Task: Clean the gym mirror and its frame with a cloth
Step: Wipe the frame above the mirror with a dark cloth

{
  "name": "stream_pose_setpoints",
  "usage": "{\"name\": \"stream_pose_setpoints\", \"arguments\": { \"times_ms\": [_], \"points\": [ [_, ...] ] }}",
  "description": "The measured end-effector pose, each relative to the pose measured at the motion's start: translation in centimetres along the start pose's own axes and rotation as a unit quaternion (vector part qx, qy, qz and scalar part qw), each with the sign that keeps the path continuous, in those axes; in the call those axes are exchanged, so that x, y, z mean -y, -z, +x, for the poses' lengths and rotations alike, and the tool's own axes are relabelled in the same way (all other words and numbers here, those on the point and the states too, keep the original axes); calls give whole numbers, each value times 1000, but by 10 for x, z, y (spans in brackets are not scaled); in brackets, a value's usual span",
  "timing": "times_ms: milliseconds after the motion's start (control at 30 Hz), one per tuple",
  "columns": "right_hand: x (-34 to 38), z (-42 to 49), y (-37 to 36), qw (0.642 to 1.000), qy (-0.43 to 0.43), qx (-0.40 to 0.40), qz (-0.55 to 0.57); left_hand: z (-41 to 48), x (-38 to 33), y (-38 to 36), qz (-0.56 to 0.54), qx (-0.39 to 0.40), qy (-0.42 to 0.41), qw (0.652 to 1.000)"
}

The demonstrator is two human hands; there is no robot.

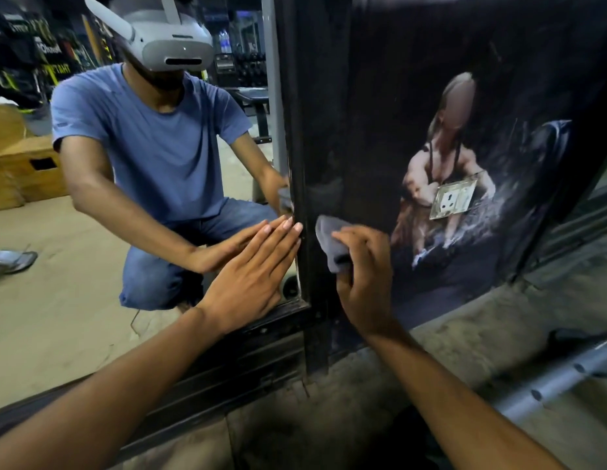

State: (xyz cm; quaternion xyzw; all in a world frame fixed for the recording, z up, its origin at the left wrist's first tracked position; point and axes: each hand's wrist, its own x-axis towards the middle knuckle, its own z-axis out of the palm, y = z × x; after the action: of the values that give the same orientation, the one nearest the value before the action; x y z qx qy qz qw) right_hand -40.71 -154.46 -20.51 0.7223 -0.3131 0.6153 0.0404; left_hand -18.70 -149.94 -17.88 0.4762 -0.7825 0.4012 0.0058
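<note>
Our left hand [258, 269] lies flat on the mirror [92, 232], fingers straight and together, likely to steady us. Just right, past the black frame [297, 130], our right hand [363, 276] squeezes the cloth [330, 245], ready to rub.

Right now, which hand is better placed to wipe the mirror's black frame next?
Right hand: it grips the grey cloth beside the black frame. The left hand presses flat on the mirror, holding nothing.
</note>
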Motion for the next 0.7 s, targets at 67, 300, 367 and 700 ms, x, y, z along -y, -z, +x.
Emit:
{"name": "stream_pose_setpoints", "arguments": {
  "times_ms": [67,300,367,700],
  "points": [
    [3,9,-10,999,35,27,-21,-5,-2,-2,-1,7,-6,1000],
    [-34,-89,-44,933,103,327,-112,-24,-12,-18,40,33,-53,997],
    [-41,-106,-38,900,104,405,-121,-27,-20,-23,47,49,-67,995],
    [-13,-52,-38,984,76,143,-77,-29,-22,-25,38,47,-54,997]
  ]
}}
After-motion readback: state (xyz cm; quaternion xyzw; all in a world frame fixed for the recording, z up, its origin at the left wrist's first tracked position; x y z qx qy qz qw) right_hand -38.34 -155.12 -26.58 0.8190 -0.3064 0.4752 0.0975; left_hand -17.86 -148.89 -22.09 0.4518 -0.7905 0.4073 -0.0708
